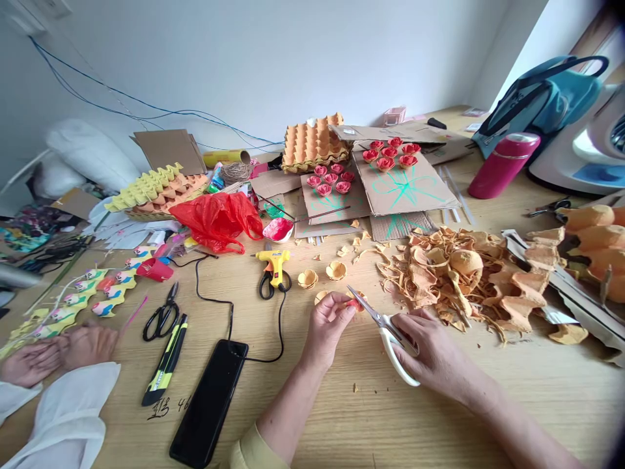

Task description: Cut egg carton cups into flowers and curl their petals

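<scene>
My left hand (330, 320) is closed in a pinch on a small piece of egg-carton cup (356, 300) held just above the wooden table (439, 417). My right hand (428, 345) grips white-handled scissors (385, 329), whose blades point up-left and meet the piece. Two finished cup-shaped carton flowers (322, 275) lie just beyond my left hand. A heap of carton scraps (454, 273) sits to the right of the scissors.
A yellow glue gun (274, 266), black scissors (163, 314), a utility knife (166, 361) and a black phone (209, 404) lie left. Cardboard panels with red flowers (385, 170), egg trays (315, 140), a red bag (217, 220) and a pink bottle (502, 166) stand behind. Another person's hands (58, 355) rest at far left.
</scene>
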{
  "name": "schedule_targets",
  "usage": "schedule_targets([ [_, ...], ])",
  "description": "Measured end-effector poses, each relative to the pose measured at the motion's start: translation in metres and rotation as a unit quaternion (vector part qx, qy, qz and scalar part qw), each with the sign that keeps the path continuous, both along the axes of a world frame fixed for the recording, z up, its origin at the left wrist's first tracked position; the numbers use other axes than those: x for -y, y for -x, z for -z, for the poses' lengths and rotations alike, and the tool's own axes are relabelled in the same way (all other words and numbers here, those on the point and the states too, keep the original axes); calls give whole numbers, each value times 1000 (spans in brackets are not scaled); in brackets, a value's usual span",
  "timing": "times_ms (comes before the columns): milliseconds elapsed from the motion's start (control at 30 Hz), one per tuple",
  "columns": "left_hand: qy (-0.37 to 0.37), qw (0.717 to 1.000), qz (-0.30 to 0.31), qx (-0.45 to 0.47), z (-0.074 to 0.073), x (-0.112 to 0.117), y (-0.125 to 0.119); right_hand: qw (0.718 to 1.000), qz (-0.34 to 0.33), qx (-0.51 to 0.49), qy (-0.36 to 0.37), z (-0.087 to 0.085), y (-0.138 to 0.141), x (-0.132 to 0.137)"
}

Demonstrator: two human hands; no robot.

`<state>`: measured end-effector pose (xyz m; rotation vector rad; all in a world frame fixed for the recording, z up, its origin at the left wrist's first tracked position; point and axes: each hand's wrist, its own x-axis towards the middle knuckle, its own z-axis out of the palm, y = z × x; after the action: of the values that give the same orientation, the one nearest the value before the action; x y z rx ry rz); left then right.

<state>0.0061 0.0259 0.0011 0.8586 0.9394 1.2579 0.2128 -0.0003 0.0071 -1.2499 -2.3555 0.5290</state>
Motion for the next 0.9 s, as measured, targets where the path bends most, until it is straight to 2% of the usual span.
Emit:
schedule_targets([
  [200, -74, 994, -20, -84, 2, 0, 2, 1000, -3, 17, -7, 5, -3, 1],
  [467, -32, 999, 5, 8, 1, 1, -1, 1000, -3, 27, -9, 3, -2, 0],
  [900, -64, 997, 9, -29, -2, 3, -1, 998, 10, 53, -21, -4, -1, 1],
])
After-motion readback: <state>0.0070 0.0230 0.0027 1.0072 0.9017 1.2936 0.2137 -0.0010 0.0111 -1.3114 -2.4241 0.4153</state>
